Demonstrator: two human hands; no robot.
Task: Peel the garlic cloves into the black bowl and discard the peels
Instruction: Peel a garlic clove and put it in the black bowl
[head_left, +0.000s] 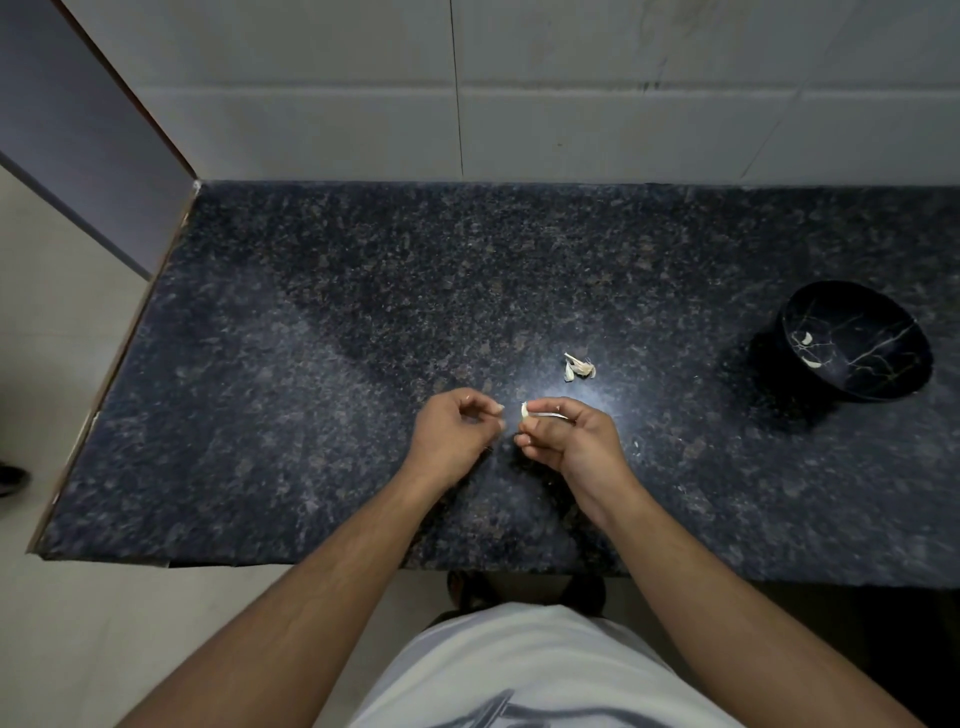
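Garlic clove (524, 410) sits pinched in the right hand (569, 441) fingers; left hand (457, 431) fingers curl empty beside it. Two peeled cloves lie in the black bowl (883, 384); peels (577, 367) beyond the fingers await discarding.

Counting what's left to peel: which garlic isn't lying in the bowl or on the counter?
The garlic clove pinched in the right hand. Two cloves lie in the black bowl; the garlic pieces lie on the counter.

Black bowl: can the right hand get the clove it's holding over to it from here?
Probably yes. The black bowl sits open-topped on the counter, off to the right hand's own side, and the stretch between them looks bare. The garlic clove is pinched at its fingertips.
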